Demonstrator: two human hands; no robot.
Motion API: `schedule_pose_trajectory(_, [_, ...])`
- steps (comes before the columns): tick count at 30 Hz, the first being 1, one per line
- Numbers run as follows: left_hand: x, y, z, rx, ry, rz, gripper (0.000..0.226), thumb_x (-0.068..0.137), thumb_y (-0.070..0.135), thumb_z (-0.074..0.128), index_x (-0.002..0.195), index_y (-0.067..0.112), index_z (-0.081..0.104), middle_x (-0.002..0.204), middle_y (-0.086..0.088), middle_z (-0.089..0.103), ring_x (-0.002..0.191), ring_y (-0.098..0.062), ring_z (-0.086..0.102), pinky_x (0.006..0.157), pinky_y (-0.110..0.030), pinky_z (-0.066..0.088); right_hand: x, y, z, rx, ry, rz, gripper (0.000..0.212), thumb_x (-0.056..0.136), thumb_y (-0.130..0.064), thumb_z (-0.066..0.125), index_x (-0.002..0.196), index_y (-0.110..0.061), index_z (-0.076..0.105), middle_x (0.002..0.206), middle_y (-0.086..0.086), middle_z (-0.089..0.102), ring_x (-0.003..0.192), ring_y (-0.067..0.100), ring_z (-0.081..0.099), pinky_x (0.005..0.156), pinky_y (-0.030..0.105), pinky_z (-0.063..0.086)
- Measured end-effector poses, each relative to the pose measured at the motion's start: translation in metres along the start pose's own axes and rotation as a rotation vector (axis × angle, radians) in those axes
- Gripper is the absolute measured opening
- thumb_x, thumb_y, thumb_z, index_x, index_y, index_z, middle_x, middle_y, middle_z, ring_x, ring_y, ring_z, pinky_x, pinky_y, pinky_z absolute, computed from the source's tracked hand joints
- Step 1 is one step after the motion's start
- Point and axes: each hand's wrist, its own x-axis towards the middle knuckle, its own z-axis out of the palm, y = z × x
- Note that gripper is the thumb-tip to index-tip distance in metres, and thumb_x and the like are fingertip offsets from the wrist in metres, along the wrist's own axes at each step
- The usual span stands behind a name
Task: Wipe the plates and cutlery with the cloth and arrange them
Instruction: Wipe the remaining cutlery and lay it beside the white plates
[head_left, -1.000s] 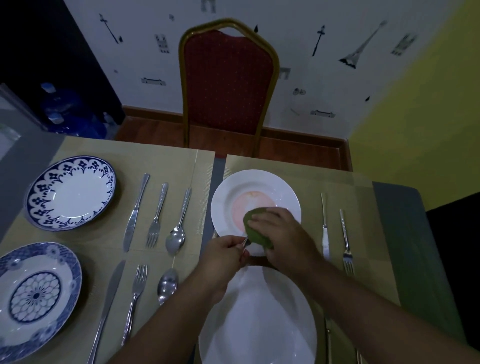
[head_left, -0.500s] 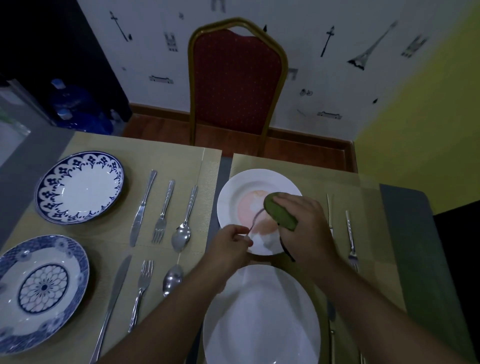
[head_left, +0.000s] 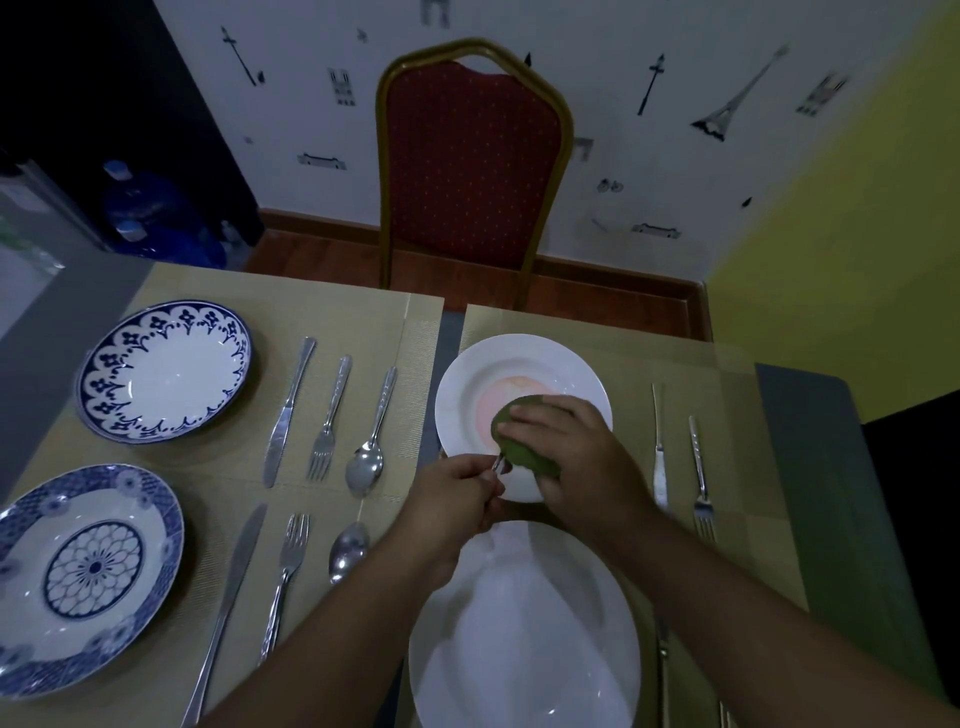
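two hands are meeting above the near rim of a white plate with a pink centre (head_left: 467, 387): the left hand (head_left: 457, 493) is pinching the metal handle of a piece of cutlery (head_left: 498, 462) in curled fingers (head_left: 480, 480), and the right hand (head_left: 571, 452) is gripping a green cloth (head_left: 524, 454) bunched round its other end, hiding which kind it is. a larger white plate (head_left: 524, 654) is lying just in front, partly covered by both forearms. a knife (head_left: 658, 452) and a fork (head_left: 700, 478) are lying to the right on the beige mat (head_left: 727, 415). to the left, a blue-rimmed plate (head_left: 166, 371) and a blue floral plate (head_left: 88, 571) are each sitting beside a row of knife, fork and spoon. a red chair (head_left: 472, 166) is standing beyond the grey surface (head_left: 810, 467).
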Motion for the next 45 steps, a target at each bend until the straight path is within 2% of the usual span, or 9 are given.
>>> schedule_pose_trajectory(5, [-0.004,-0.016,-0.018,0.12,-0.033,0.008,0.028,0.099,0.002,0.048,0.103,0.009,0.075,0.074,-0.007,0.064,0.063,-0.013,0.053,0.055,-0.023,0.041,0.026,0.008,-0.015,0.209,-0.055,0.283,0.041,0.061,-0.02,0.048,0.091,-0.026,0.075,0.095,-0.006,0.072,0.092,0.018,0.06,0.083,0.033,0.05])
schedule_pose_trajectory(9, [-0.005,-0.018,-0.022,0.111,-0.032,-0.024,0.026,0.097,0.001,0.049,0.099,0.008,0.074,0.073,-0.004,0.064,0.062,-0.013,0.054,0.051,-0.022,0.038,0.019,0.023,-0.011,0.205,0.023,0.408,0.042,0.068,0.002,0.058,0.095,-0.025,0.076,0.098,-0.005,0.071,0.092,0.018,0.061,0.083,0.037,0.053])
schedule_pose_trajectory(15, [0.001,-0.011,-0.016,0.064,0.032,-0.048,0.026,0.1,0.007,0.049,0.097,0.004,0.074,0.068,-0.006,0.061,0.057,-0.013,0.049,0.054,-0.023,0.037,0.007,-0.006,-0.008,0.207,0.141,0.164,0.054,0.065,0.008,0.057,0.109,-0.021,0.072,0.11,-0.006,0.071,0.104,0.017,0.062,0.091,0.037,0.048])
schedule_pose_trajectory(21, [-0.014,-0.002,-0.005,0.233,0.042,0.11,0.025,0.099,0.004,0.05,0.093,0.006,0.074,0.063,-0.001,0.064,0.044,-0.003,0.052,0.044,-0.017,0.036,-0.015,-0.022,-0.003,0.01,0.022,-0.03,0.052,0.072,-0.004,0.057,0.119,-0.022,0.068,0.125,-0.008,0.063,0.115,0.022,0.051,0.099,0.032,0.042])
schedule_pose_trajectory(26, [-0.021,-0.012,-0.008,0.393,0.076,0.206,0.025,0.097,0.01,0.057,0.086,0.019,0.078,0.074,-0.002,0.069,0.058,-0.007,0.055,0.051,-0.015,0.042,-0.002,-0.006,-0.006,-0.107,-0.019,0.105,0.058,0.064,0.005,0.062,0.114,-0.024,0.07,0.118,-0.007,0.067,0.11,0.022,0.05,0.09,0.039,0.049])
schedule_pose_trajectory(31, [-0.03,-0.01,-0.008,0.162,0.008,-0.025,0.014,0.095,0.009,0.061,0.088,0.007,0.073,0.077,-0.01,0.064,0.066,-0.02,0.06,0.055,-0.027,0.054,-0.013,0.026,-0.011,0.019,0.063,0.334,0.065,0.064,0.007,0.054,0.115,-0.031,0.067,0.115,-0.014,0.066,0.11,0.02,0.054,0.092,0.038,0.049])
schedule_pose_trajectory(34, [-0.032,-0.01,-0.01,0.098,-0.043,-0.122,0.012,0.093,0.01,0.065,0.096,0.001,0.073,0.077,-0.01,0.061,0.067,-0.02,0.058,0.068,-0.033,0.055,-0.032,0.022,-0.02,0.121,0.152,0.328,0.06,0.065,0.01,0.054,0.11,-0.025,0.071,0.108,-0.014,0.068,0.102,0.012,0.061,0.09,0.033,0.05])
schedule_pose_trajectory(40, [-0.036,-0.007,-0.008,0.286,-0.031,-0.054,0.011,0.091,0.024,0.069,0.096,0.015,0.074,0.061,0.001,0.053,0.051,-0.013,0.044,0.052,-0.023,0.036,-0.069,-0.004,-0.027,0.263,0.212,0.325,0.054,0.063,0.018,0.057,0.102,-0.015,0.074,0.098,-0.012,0.071,0.091,0.003,0.063,0.083,0.024,0.052])
schedule_pose_trajectory(45, [-0.048,0.006,0.002,0.236,-0.096,0.014,0.015,0.096,0.024,0.059,0.102,0.019,0.072,0.079,0.0,0.077,0.072,-0.016,0.071,0.066,-0.028,0.048,-0.083,-0.019,-0.033,0.305,0.243,0.302,0.05,0.063,0.019,0.058,0.098,-0.013,0.074,0.092,-0.009,0.071,0.087,0.007,0.062,0.076,0.019,0.05])
